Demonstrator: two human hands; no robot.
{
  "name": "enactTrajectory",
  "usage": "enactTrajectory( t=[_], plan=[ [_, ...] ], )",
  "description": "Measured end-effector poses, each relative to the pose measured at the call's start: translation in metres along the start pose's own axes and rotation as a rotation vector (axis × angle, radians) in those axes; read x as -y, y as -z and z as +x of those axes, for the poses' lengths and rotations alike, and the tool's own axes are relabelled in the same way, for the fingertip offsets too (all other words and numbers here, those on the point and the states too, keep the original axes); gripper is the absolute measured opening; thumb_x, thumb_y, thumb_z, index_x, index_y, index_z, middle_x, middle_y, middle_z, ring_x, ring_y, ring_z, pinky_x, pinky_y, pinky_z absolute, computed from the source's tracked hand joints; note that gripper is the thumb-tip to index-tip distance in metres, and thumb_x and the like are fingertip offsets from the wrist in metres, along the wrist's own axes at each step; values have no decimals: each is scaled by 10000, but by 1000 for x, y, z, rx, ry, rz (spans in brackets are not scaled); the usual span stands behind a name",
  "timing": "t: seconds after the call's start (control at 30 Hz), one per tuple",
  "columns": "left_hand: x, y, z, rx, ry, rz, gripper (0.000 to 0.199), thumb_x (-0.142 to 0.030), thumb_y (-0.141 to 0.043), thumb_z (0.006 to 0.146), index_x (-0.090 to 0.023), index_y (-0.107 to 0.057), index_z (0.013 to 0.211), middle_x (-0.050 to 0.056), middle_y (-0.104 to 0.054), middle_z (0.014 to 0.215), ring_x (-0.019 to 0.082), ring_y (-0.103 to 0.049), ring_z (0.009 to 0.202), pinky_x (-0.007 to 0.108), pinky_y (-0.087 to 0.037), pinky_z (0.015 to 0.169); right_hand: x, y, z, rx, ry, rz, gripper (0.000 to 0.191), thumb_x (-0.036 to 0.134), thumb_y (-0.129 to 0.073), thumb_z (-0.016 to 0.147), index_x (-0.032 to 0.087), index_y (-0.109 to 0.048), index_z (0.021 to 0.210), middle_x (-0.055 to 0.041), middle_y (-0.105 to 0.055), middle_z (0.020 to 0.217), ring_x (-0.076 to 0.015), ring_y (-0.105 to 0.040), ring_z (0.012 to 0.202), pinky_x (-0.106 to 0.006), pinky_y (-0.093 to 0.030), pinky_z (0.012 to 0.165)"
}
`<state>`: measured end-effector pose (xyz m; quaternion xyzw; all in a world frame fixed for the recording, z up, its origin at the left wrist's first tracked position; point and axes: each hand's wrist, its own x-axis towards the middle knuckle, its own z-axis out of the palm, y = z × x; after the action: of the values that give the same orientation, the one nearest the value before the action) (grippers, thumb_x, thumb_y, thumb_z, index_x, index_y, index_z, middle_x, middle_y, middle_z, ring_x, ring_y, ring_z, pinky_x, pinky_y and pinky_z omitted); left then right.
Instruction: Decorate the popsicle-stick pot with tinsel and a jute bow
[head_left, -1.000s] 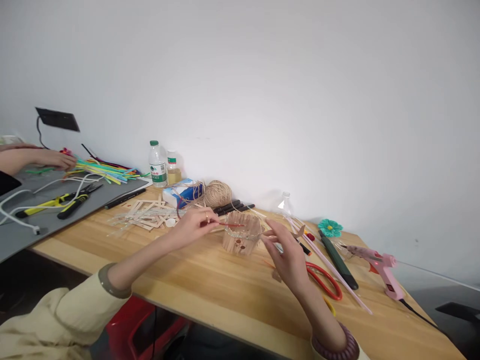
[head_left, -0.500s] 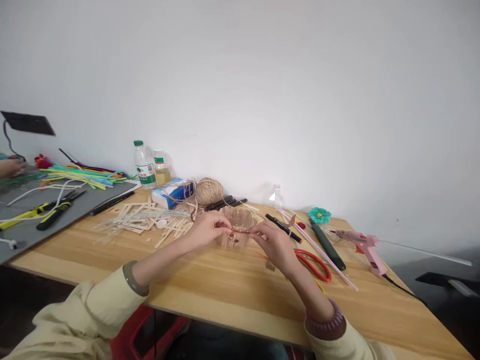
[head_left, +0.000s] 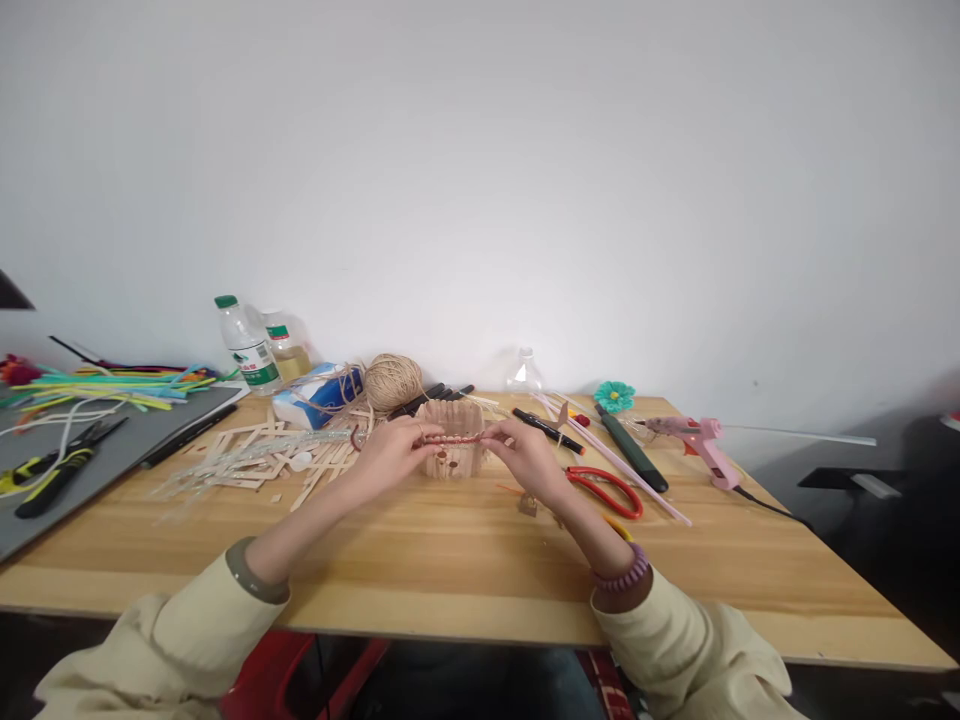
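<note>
A reddish-brown twisted strand (head_left: 455,439) is stretched level between my two hands. My left hand (head_left: 397,447) pinches its left end, and a brown tail shows beyond that hand. My right hand (head_left: 523,455) pinches the other end between thumb and fingers. Directly behind the strand stands a small cup of upright wooden sticks (head_left: 452,465), with dark round spots on its front. The strand crosses the cup's front; whether it touches the cup I cannot tell.
Wooden sticks (head_left: 259,447), a twine ball (head_left: 393,382) and bottles (head_left: 251,350) lie or stand left. Pliers (head_left: 67,465) and pipe cleaners (head_left: 142,385) are on a grey mat. To the right are red-handled scissors (head_left: 611,490), a cutter (head_left: 634,448) and a pink glue gun (head_left: 709,440).
The view has shifted, so things on the table appear further left. My hands have drawn slightly apart, with more of the strand showing between them. Both still pinch it.
</note>
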<state>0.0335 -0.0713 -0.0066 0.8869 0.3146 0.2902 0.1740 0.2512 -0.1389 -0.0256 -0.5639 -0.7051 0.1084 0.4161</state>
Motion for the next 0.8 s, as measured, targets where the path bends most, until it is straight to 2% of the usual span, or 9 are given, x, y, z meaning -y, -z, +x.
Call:
enactTrajectory(
  t=[0.1,0.17,0.3,0.37,0.5,0.63,0.73,0.8],
  plan=[
    [5,4,6,38,2,13,171,-289,-593,787,-258,-734,879,36,-678,746,207,-519,790,291,-400,709,-10,2,3,26,-57,63,179,298,-536,881,133,-603,893,-13,-632,846,-134,-610,749,-322,-506,694],
    [9,5,10,50,16,-2,188,-321,-590,788,-262,-737,889,42,-665,720,206,-520,788,296,-415,716,-15,3,4,64,-76,107,202,312,-531,885,133,-597,951,-26,-631,907,-138,-615,771,-324,-518,693],
    [12,4,12,53,35,-74,351,-392,-638,739,-231,-684,1047,72,-669,942,221,-561,909,338,-439,833,-17,5,3,133,-73,173,213,307,-535,883,134,-591,992,-37,-629,952,-150,-618,810,-342,-521,715],
    [12,4,12,69,29,-120,364,-416,-622,747,-224,-682,1050,78,-666,1022,227,-575,967,348,-439,880,-14,5,2,157,-71,188,215,308,-538,881,134,-592,997,-39,-628,966,-157,-617,827,-352,-517,732],
    [11,5,11,119,3,-188,268,-386,-582,782,-228,-722,948,61,-702,1004,219,-598,987,339,-464,881,-9,6,3,197,-100,193,233,311,-541,878,138,-586,1027,-45,-622,1002,-165,-615,849,-361,-516,742],
    [14,4,12,112,9,-173,278,-378,-646,724,-222,-725,941,75,-703,1006,229,-610,972,356,-468,881,-9,5,5,199,-158,183,259,313,-539,879,144,-571,1072,-55,-608,1052,-177,-610,882,-372,-515,754],
    [16,2,13,93,4,-123,294,-385,-687,680,-226,-730,924,83,-705,996,244,-605,969,381,-452,898,-11,1,7,187,-196,180,273,314,-538,880,147,-562,1094,-60,-600,1077,-183,-607,898,-379,-514,762],
    [17,1,13,87,-17,-87,264,-371,-669,701,-237,-730,921,74,-715,973,242,-609,957,418,-405,953,-13,-1,7,177,-212,182,279,313,-538,880,149,-557,1104,-62,-596,1088,-186,-605,908,-383,-513,767]
  ],
)
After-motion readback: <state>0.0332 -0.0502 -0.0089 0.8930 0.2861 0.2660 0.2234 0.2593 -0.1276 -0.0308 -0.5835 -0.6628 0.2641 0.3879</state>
